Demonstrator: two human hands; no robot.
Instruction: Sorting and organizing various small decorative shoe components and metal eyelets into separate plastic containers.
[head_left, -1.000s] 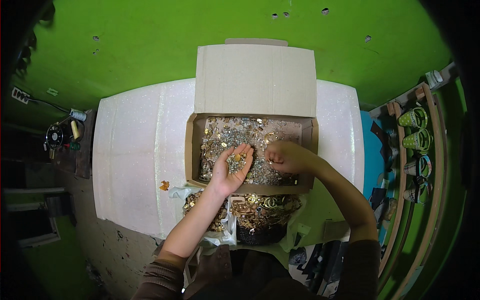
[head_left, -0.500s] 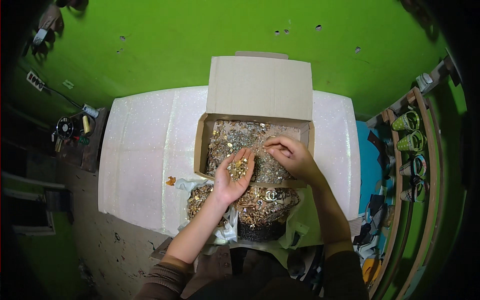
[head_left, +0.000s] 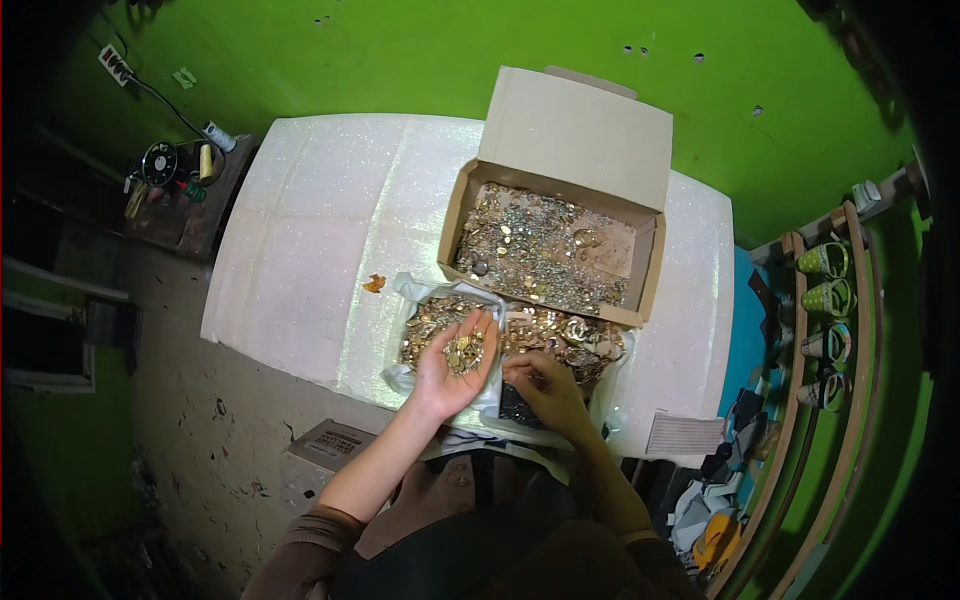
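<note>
My left hand (head_left: 448, 378) is palm up and cupped over the left bag. In it lies a small heap of gold-coloured metal trinkets (head_left: 464, 354). My right hand (head_left: 545, 395) is beside it, over the right bag, with thumb and fingers pinched together; whatever they hold is too small to make out. The left bag (head_left: 404, 284) is pale plastic and full of gold-coloured trinkets. Similar pieces, with dark ones at the near end, fill the right bag (head_left: 616, 372). Behind them stands an open cardboard box (head_left: 455, 222) with a layer of gold and silvery small pieces.
A sparkly white cloth covers the table (head_left: 310, 220). An orange-brown scrap (head_left: 375, 284) lies on it, left of the bags. A striped card (head_left: 684, 434) is at the near right edge. A wooden rack with sandals (head_left: 826, 345) stands on the right, a small side table (head_left: 180, 222) on the left.
Both hands have come back from over the box to above the two bags. The view has shifted and tilted, so the box now appears higher and further right.
</note>
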